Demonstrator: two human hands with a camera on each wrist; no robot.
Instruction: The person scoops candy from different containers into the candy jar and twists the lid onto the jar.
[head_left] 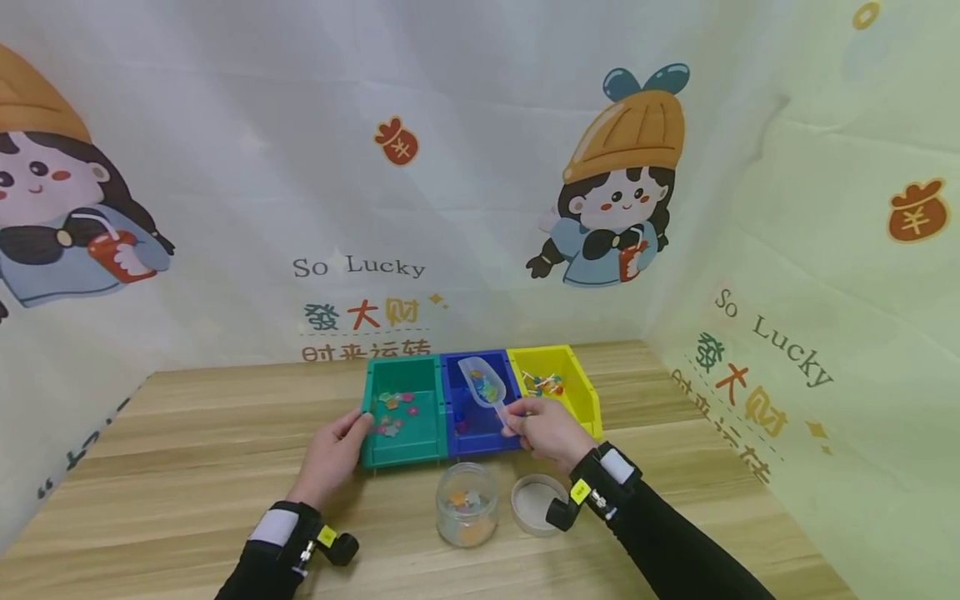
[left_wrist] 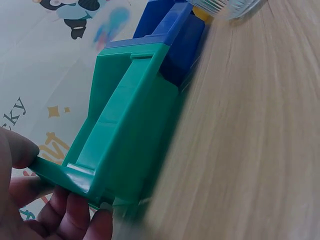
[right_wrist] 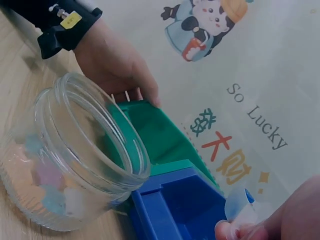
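My right hand (head_left: 551, 429) pinches the handle of a translucent plastic scoop (head_left: 480, 375) over the blue bin (head_left: 487, 440). Small colourful pieces show in the scoop's bowl. With thumb and fingers, my left hand (head_left: 333, 454) grips the side wall of the green bin (head_left: 405, 454), as the left wrist view also shows. Small flower-like pieces (head_left: 390, 402) in pink, orange and green lie in that bin. In front of the bins stands an uncapped clear jar (head_left: 467, 508) with pastel pieces at its bottom.
A yellow bin (head_left: 581, 400) holding small white-sticked pieces (head_left: 542, 383) adjoins the blue one on the right. A round pale lid (head_left: 536, 504) lies right of the jar, under the right wrist. Printed cloth (head_left: 480, 208) hangs behind the wooden table (head_left: 187, 467).
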